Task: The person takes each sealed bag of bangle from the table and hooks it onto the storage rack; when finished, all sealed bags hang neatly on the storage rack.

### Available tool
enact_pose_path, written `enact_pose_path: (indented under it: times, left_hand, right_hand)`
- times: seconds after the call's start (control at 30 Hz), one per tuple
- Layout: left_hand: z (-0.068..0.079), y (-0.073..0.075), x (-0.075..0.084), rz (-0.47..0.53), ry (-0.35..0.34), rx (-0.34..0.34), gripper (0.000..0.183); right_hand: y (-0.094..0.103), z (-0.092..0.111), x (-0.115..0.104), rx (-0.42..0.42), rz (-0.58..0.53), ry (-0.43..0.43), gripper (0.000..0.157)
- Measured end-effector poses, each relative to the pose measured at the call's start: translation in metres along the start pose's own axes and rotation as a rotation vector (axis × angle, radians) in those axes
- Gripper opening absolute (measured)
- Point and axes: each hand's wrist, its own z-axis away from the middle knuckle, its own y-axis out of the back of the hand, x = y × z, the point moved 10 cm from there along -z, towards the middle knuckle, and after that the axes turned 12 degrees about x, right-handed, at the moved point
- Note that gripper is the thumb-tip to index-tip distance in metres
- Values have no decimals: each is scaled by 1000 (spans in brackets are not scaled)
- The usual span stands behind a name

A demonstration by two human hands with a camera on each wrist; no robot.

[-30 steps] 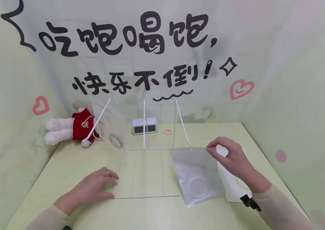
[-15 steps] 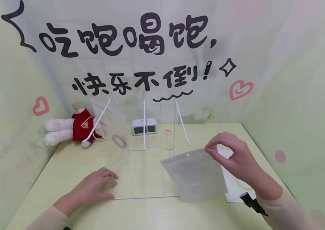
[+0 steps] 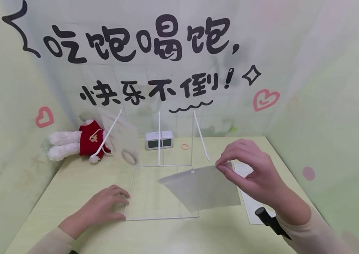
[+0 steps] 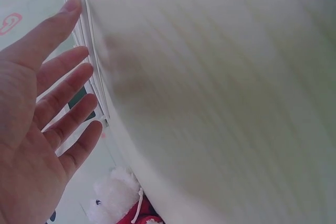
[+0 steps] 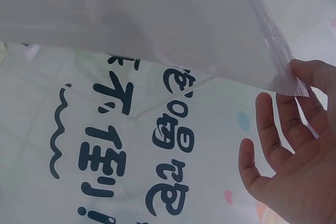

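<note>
My right hand [image 3: 252, 173] pinches the top corner of a translucent zip bag [image 3: 206, 190] between thumb and index finger. The bag hangs tilted over the right part of the white wire rack [image 3: 162, 219], its punched hole [image 3: 193, 171] below the rack's right prong [image 3: 201, 135]. In the right wrist view the bag's corner [image 5: 294, 85] sits between thumb and fingers. Fingers spread, my left hand [image 3: 100, 206] rests at the left side wire of the rack's base. A second clear bag [image 3: 127, 137] with a ring inside hangs from the left prong [image 3: 107, 134].
Partly hidden behind my right hand, a white packet [image 3: 252, 211] lies on the table. At the back stand a white digital clock [image 3: 158, 140] and an orange ring [image 3: 184, 146]. A plush toy [image 3: 78, 139] in a red top lies at the left.
My right hand has moved left, bringing the zip bag toward the right prong. The bag has swung from hanging nearly upright to tilted. My left hand has stayed put.
</note>
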Motion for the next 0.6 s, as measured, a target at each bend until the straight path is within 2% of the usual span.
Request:
enact_pose_path:
  times: [0.13,0.27,0.6]
  left_hand:
    - [0,0,-1,-2,6,2,36]
    - [1,0,-1,-4,2,5,36]
    - [-1,-2,0,-6,-26,15,37]
  right_hand:
    - [-8,-11,-5,-4,-28,15,11]
    - [-20,-20,-9,-25,-81,17,1]
    - [-53,-36,-3,-104,-100,-30,17]
